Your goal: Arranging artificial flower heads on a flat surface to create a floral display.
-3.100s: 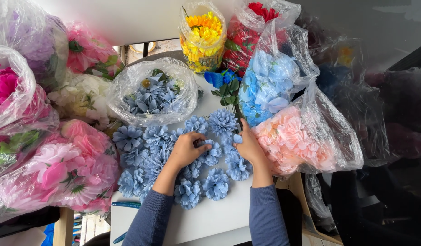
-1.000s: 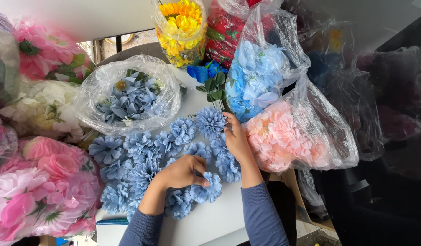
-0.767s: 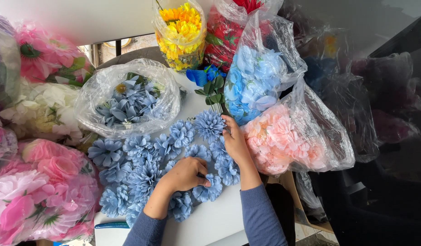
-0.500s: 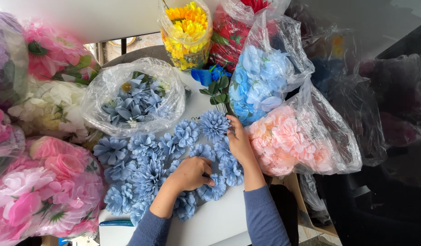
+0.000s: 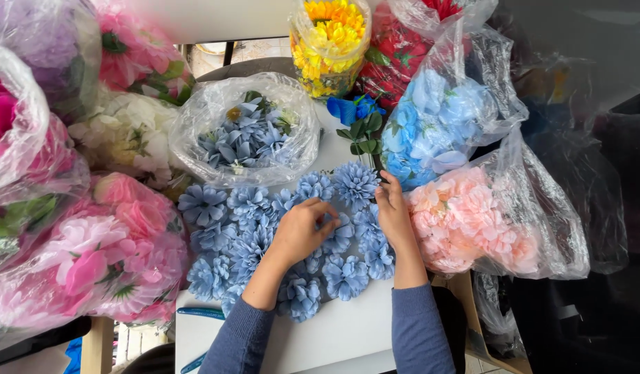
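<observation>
Blue fabric flower heads fill mid-frame; left hand pinches one bloom, right hand rests flat, fingers together.

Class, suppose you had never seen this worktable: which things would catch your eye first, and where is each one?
First, the spread of dusty-blue fabric flower heads on the white table at the centre, with the left hand and right hand resting on them. Next, the clear bags ringing them: pink flowers at left, yellow flowers at top, peach flowers at right.
</observation>
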